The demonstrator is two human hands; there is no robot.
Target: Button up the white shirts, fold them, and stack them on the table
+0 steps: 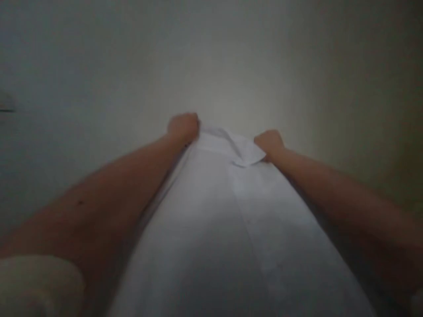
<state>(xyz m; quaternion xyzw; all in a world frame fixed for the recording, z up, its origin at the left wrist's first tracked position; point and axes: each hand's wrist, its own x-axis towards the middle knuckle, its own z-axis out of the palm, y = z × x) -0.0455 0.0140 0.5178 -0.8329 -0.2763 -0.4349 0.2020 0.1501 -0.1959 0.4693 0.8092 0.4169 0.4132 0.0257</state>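
Observation:
A white shirt (211,211), by the look of its collar-like folded edge and front strip, stretches from my hands down toward the camera. At the left end of the folded edge, my left hand (184,125) is closed in a fist around the cloth. My right hand (270,143) grips the other end, beside a pointed flap (249,152) that is turned over. Both arms are stretched forward, one along each side of the cloth. Fingertips are hidden behind the fabric, and the picture is dim and blurred.
A plain pale wall-like surface (218,66) fills the background, darker toward the right. At the left edge is a small pale object (5,102) too blurred to name. A light-coloured sleeve (39,284) shows at the lower left.

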